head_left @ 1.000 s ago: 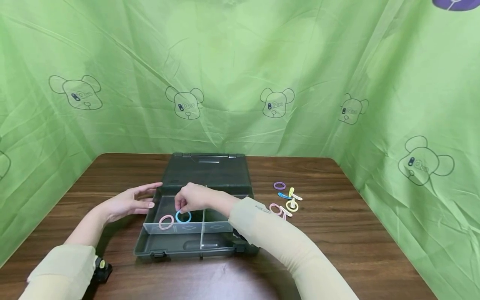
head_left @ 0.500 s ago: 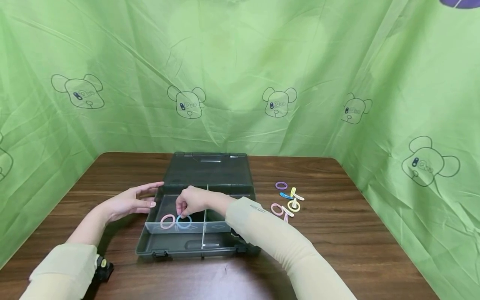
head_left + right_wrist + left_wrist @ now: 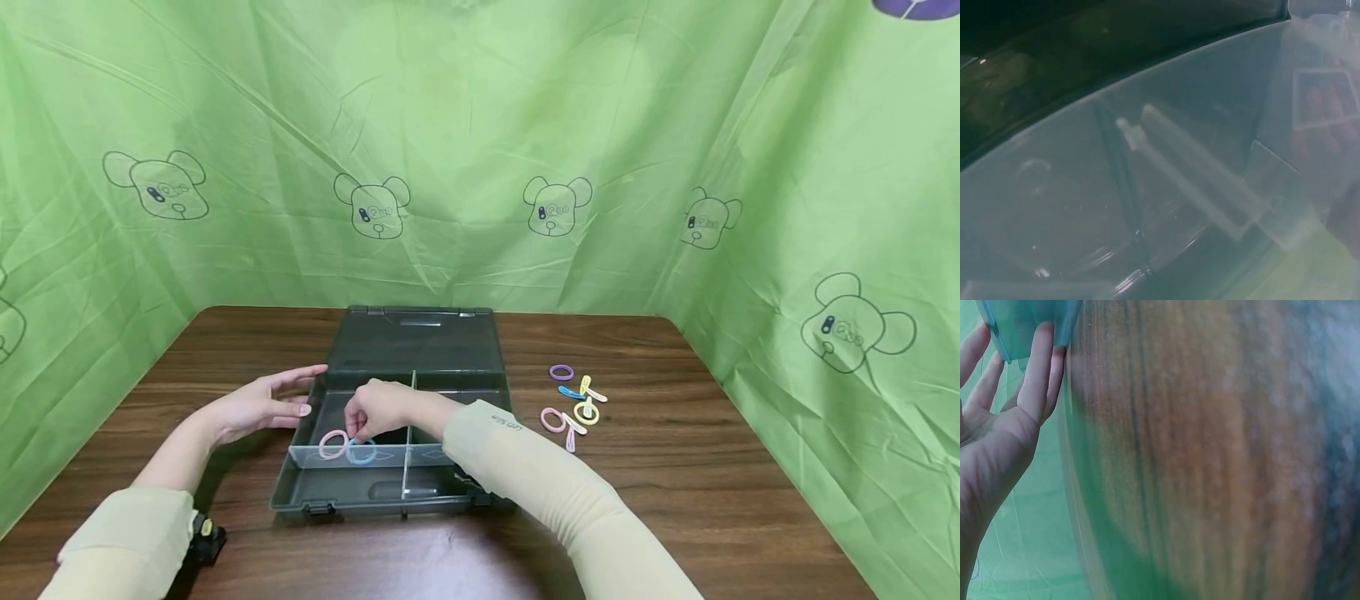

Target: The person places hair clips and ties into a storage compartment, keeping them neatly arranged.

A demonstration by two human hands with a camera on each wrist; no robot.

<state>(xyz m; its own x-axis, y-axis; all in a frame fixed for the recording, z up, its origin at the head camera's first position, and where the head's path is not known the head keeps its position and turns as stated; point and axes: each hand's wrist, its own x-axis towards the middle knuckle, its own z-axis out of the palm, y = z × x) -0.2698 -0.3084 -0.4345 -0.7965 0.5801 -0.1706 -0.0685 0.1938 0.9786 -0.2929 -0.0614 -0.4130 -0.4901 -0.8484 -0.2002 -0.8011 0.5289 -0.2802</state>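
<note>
A dark translucent box (image 3: 337, 505) lies with its lid (image 3: 416, 340) folded back; clear dividers split its inside. My right hand (image 3: 381, 410) reaches into it and pinches a light-blue hair tie (image 3: 362, 462) at its upper edge. That ring overlaps the long clear divider (image 3: 435, 455), just right of a pink hair tie (image 3: 322, 454), which overlaps the divider too. In the right wrist view the clear box wall (image 3: 1191, 81) fills most of the picture, and the fingers show blurred through it. My left hand (image 3: 258, 405), fingers extended, rests against the box's left side (image 3: 1022, 331).
To the right of the box lie a purple hair tie (image 3: 561, 379), a yellow hair tie (image 3: 577, 414) and another pink hair tie (image 3: 543, 423). Small hair clips, among them a blue clip (image 3: 567, 392), lie around them. A green curtain (image 3: 465, 250) stands behind the table.
My right hand has moved down and slightly left with the blue hair tie, bringing the ring lower across the divider beside the pink one. My left hand keeps its place at the box.
</note>
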